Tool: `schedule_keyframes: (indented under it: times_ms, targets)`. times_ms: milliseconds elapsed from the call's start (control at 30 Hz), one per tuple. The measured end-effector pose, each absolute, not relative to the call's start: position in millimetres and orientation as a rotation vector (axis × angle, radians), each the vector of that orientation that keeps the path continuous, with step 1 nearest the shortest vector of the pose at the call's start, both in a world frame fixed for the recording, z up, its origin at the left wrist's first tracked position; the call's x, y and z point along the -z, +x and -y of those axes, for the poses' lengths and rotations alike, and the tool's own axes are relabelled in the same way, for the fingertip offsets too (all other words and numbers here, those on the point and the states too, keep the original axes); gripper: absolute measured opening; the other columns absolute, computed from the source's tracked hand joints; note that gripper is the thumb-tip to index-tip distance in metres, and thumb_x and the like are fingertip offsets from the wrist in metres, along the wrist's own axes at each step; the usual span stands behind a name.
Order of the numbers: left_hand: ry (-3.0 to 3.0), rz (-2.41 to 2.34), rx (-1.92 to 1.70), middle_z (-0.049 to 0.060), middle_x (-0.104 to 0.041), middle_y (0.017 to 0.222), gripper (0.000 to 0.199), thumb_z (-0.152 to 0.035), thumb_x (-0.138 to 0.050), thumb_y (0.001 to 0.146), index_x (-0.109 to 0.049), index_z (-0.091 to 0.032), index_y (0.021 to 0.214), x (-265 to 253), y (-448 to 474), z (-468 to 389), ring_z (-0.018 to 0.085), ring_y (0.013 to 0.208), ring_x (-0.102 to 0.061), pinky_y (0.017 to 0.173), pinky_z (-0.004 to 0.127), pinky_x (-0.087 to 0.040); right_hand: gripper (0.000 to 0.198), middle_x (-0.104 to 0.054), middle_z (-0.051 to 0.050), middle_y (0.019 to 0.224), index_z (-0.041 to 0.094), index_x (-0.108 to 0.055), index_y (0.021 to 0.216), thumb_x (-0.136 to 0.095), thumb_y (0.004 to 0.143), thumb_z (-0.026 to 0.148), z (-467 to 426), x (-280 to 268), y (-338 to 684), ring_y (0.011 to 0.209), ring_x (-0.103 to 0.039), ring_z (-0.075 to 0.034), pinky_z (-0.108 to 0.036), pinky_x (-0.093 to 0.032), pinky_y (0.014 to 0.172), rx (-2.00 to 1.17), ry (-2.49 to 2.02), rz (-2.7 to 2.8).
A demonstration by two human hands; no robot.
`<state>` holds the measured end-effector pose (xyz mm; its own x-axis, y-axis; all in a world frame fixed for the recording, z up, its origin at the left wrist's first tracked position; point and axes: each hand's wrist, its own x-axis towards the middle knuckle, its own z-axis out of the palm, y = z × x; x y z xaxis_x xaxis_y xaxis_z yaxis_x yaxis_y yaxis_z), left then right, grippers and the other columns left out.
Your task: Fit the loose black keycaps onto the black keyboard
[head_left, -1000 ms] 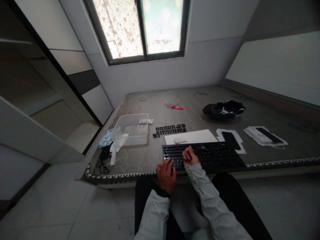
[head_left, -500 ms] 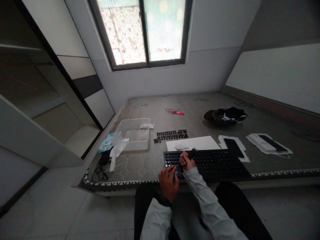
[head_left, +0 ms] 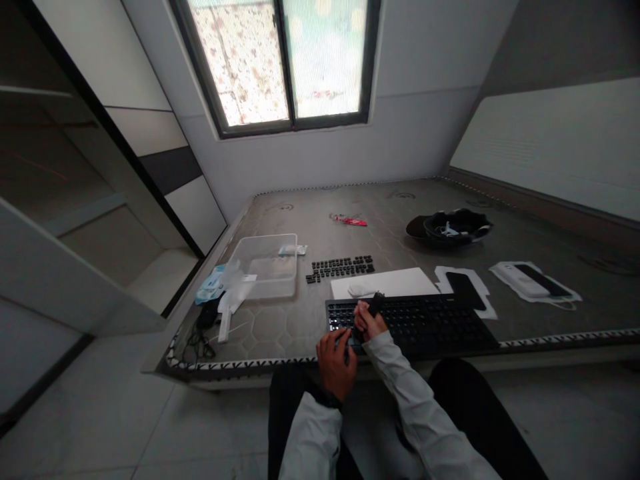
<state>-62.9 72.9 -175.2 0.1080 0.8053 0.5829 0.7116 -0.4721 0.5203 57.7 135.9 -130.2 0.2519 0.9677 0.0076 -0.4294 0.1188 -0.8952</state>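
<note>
A black keyboard (head_left: pixel 430 327) lies along the bed's front edge, many keycaps gone from its left part. My left hand (head_left: pixel 336 363) rests over its front left corner, fingers curved and apart, touching the keyboard. My right hand (head_left: pixel 369 323) is closed round a short black brush (head_left: pixel 375 304), whose fuzzy end points up and away. The lower end of the brush is hidden by my fingers, above the bared left keys. Beyond the keyboard lie loose black keycaps (head_left: pixel 341 267) in rows. A white board (head_left: pixel 400 281) with a crumpled white wipe (head_left: pixel 363 291) on it touches the keyboard's back edge.
A clear plastic box (head_left: pixel 270 267) stands left, beside blue packaging (head_left: pixel 210 285) and a black cable (head_left: pixel 200 343). Right of the board are a dark phone (head_left: pixel 465 291) on white cloth, a white device (head_left: pixel 527 280), and a black cap (head_left: pixel 450 230). A red item (head_left: pixel 353 221) lies farther back.
My right hand has shifted slightly left, and the brush has swung more upright with its fuzzy end moving left. My left hand stays at the keyboard's corner.
</note>
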Motion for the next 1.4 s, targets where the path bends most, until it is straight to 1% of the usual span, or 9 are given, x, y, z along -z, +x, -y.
schedule_keyframes:
  times_ms: [400,633,867,933,1067,1133,1200,1300,1400]
  targets:
    - [2.251,-1.551,-1.294,0.007,-0.067,0.116,0.04,-0.013,-0.059,0.083,-0.065,-0.025,0.121,174,-64,-74,0.023,0.109,-0.057,0.093,0.04,-0.047,0.062,-0.026,0.014,0.033,0.022,-0.053,0.058,-0.073,0.05,0.08,-161,132,51,0.029,-0.019,-0.004,-0.021,-0.015,0.031,-1.234,-1.021,0.751]
    - [2.215,-1.526,-1.309,0.005,-0.067,0.115,0.041,-0.011,-0.06,0.082,-0.065,-0.026,0.12,171,-64,-73,0.023,0.109,-0.056,0.094,0.039,-0.046,0.059,-0.031,0.012,0.034,0.022,-0.053,0.06,-0.07,0.057,0.078,-154,136,57,0.031,-0.022,-0.004,-0.021,-0.017,0.033,-1.135,-1.02,0.781]
    - [2.231,-1.526,-1.276,0.005,-0.066,0.117,0.042,-0.012,-0.059,0.083,-0.064,-0.027,0.122,174,-65,-74,0.022,0.111,-0.056,0.095,0.039,-0.045,0.057,-0.031,0.012,0.035,0.022,-0.053,0.062,-0.069,0.062,0.076,-149,136,64,0.032,-0.023,-0.005,-0.021,-0.018,0.034,-1.117,-0.97,0.82]
    - [2.24,-1.528,-1.263,0.005,-0.065,0.117,0.042,-0.012,-0.059,0.084,-0.063,-0.027,0.123,175,-65,-75,0.022,0.111,-0.056,0.096,0.039,-0.045,0.055,-0.033,0.012,0.036,0.022,-0.054,0.062,-0.069,0.064,0.075,-146,136,65,0.033,-0.025,-0.005,-0.021,-0.023,0.034,-1.086,-0.987,0.83]
    - [2.237,-1.526,-1.241,0.005,-0.065,0.119,0.041,-0.012,-0.058,0.084,-0.063,-0.026,0.122,175,-65,-75,0.022,0.112,-0.055,0.097,0.04,-0.045,0.053,-0.042,0.009,0.043,0.022,-0.056,0.062,-0.071,0.063,0.072,-137,134,60,0.037,-0.035,-0.007,-0.026,-0.047,0.044,-1.046,-1.02,0.82]
    - [2.236,-1.522,-1.243,0.006,-0.065,0.119,0.042,-0.012,-0.058,0.084,-0.063,-0.026,0.123,174,-65,-75,0.022,0.112,-0.055,0.097,0.04,-0.045,0.052,-0.044,0.009,0.044,0.022,-0.055,0.062,-0.071,0.063,0.072,-135,133,55,0.037,-0.038,-0.007,-0.027,-0.049,0.046,-1.036,-1.005,0.813]
    - [2.238,-1.526,-1.255,0.005,-0.065,0.119,0.042,-0.011,-0.058,0.084,-0.063,-0.026,0.123,172,-65,-75,0.022,0.111,-0.056,0.096,0.039,-0.045,0.052,-0.042,0.009,0.043,0.023,-0.054,0.062,-0.07,0.066,0.072,-136,135,51,0.036,-0.037,-0.008,-0.025,-0.044,0.042,-1.016,-0.99,0.834]
    - [2.229,-1.562,-1.252,0.004,-0.067,0.114,0.036,-0.012,-0.057,0.086,-0.066,-0.027,0.118,167,-66,-76,0.021,0.107,-0.057,0.092,0.038,-0.046,0.052,-0.038,0.01,0.039,0.022,-0.056,0.065,-0.063,0.071,0.073,-140,138,46,0.033,-0.032,-0.007,-0.023,-0.03,0.034,-1.046,-1.003,0.903]
    - [2.221,-1.6,-1.195,0.003,-0.068,0.107,0.026,-0.018,-0.058,0.089,-0.069,-0.028,0.11,159,-67,-80,0.021,0.101,-0.058,0.088,0.038,-0.045,0.055,-0.037,0.009,0.038,0.022,-0.058,0.064,-0.061,0.069,0.077,-145,138,45,0.032,-0.029,-0.007,-0.023,-0.022,0.033,-1.067,-1.086,0.953]
